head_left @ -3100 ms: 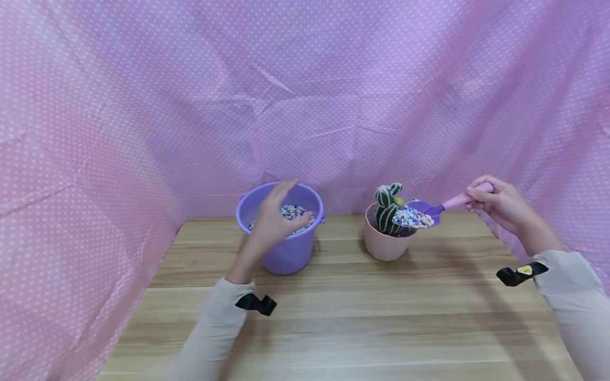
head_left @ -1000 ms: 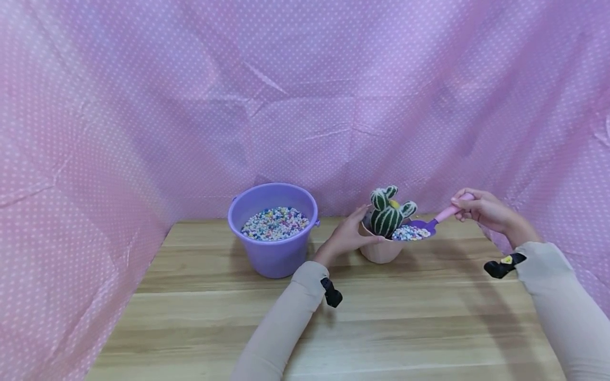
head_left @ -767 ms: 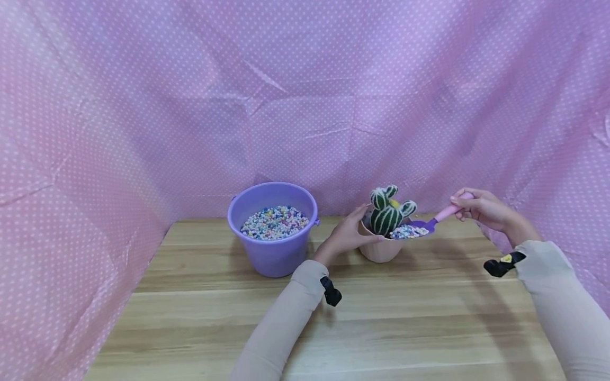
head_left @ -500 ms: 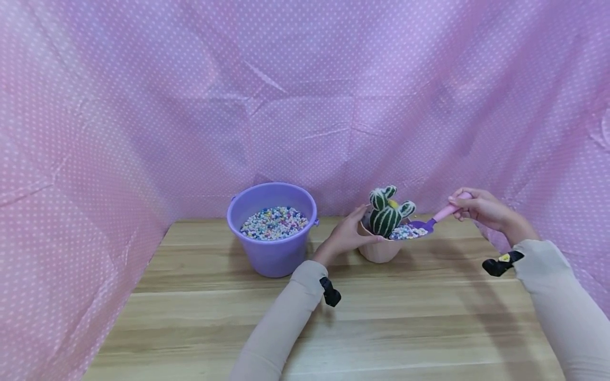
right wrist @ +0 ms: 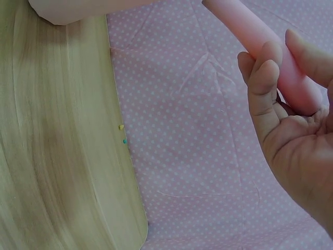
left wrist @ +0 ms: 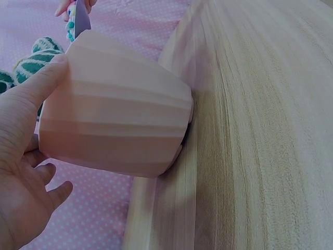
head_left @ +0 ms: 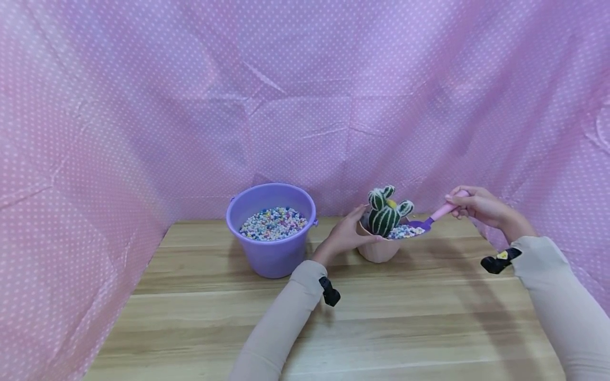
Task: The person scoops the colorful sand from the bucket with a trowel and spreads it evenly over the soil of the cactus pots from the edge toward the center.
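Note:
My left hand point(head_left: 346, 236) grips a pale pink flower pot point(left wrist: 119, 104) at its rim, thumb on the near side and some fingers behind. In the pot stands a green and white striped cactus point(head_left: 385, 217) with a yellow bud. The handle of a small trowel point(right wrist: 291, 78) lies between the thumb and curled fingers of my right hand point(head_left: 482, 207). Its purple blade, loaded with colourful pebbles point(head_left: 405, 232), reaches over the right side of the pot's rim beside the cactus. In the right wrist view the blade is out of sight.
A purple bucket point(head_left: 271, 259) partly filled with the same pebbles stands left of the pot. Two loose pebbles point(right wrist: 123, 134) lie by the edge of the wooden table point(head_left: 362, 328). Pink dotted cloth point(head_left: 305, 106) hangs behind and at both sides.
My left hand has gone from above the bucket to the pot's rim. The trowel has come down and left, to the rim. In the last half second it shifts only slightly.

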A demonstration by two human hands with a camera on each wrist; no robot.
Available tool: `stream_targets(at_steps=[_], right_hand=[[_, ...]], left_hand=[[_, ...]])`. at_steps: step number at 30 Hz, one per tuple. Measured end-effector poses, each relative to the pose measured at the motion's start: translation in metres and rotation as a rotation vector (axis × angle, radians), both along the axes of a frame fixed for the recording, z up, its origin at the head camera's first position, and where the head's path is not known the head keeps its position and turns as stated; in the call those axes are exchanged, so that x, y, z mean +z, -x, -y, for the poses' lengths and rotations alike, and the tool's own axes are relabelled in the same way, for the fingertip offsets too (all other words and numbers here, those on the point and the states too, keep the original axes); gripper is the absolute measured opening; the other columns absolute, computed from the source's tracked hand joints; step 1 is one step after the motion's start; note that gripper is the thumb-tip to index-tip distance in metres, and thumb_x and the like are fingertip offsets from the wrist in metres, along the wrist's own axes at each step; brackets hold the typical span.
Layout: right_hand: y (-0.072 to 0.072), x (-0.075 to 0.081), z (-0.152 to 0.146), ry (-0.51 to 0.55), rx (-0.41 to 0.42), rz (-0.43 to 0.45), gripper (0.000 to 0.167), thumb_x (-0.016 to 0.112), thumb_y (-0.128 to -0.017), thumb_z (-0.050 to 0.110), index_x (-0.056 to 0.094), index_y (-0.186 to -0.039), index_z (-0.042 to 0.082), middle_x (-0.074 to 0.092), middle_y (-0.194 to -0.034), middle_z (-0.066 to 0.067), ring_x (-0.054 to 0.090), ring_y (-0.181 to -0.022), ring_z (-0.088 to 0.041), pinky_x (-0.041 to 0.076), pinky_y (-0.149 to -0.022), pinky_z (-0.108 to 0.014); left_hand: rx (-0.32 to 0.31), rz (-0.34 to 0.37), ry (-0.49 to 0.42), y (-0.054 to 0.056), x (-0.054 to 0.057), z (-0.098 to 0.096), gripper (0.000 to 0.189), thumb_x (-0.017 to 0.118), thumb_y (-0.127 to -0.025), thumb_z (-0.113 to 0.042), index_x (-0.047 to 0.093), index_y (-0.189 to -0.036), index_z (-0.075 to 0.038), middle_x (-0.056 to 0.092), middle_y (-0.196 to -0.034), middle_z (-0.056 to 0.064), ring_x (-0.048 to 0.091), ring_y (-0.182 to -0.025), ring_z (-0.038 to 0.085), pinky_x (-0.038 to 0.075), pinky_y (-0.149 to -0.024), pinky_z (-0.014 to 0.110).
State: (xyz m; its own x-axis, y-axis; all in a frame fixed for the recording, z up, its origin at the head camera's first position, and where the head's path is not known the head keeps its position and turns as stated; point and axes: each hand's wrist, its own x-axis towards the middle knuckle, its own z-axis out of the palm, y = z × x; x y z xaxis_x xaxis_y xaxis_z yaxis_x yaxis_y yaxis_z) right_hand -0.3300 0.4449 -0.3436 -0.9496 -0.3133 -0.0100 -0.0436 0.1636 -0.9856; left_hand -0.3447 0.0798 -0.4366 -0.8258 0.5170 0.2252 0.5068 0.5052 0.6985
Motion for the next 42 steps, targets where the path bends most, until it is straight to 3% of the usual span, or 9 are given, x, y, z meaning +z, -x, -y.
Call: stream_targets(at_steps=[7,25,42], right_hand=[[-0.002,0.004,0.001,-0.058,-0.024,-0.020,0.021,0.050,-0.104,0.000,0.067,-0.097,0.010,0.073,-0.075,-0.002,0.064,-0.065,-0.009,0.055,-0.058,-0.021],[-0.004,0.005,-0.005,-0.026,-0.059,-0.003,0.020,0.050,-0.103,-0.002,0.066,-0.097,0.008,0.072,-0.074,-0.002,0.064,-0.065,-0.009,0.056,-0.058,-0.021],[-0.008,0.014,-0.007,-0.085,-0.085,-0.026,0.019,0.052,-0.103,0.000,0.067,-0.096,0.008,0.071,-0.075,0.000,0.064,-0.066,-0.009,0.057,-0.060,-0.022]], left_hand=[[-0.001,0.006,-0.008,0.000,-0.002,0.001,0.098,0.077,-0.087,-0.052,0.025,-0.163,-0.021,0.023,-0.171,0.006,0.023,-0.157,0.026,0.029,-0.126,0.052],[0.010,0.033,-0.015,0.000,-0.004,0.000,0.098,0.079,-0.085,-0.052,0.025,-0.163,-0.028,0.022,-0.171,0.001,0.027,-0.156,0.025,0.030,-0.126,0.051],[-0.008,0.005,-0.020,0.004,-0.005,-0.001,0.096,0.078,-0.086,-0.053,0.026,-0.163,-0.027,0.023,-0.171,0.004,0.028,-0.155,0.026,0.032,-0.125,0.052]])
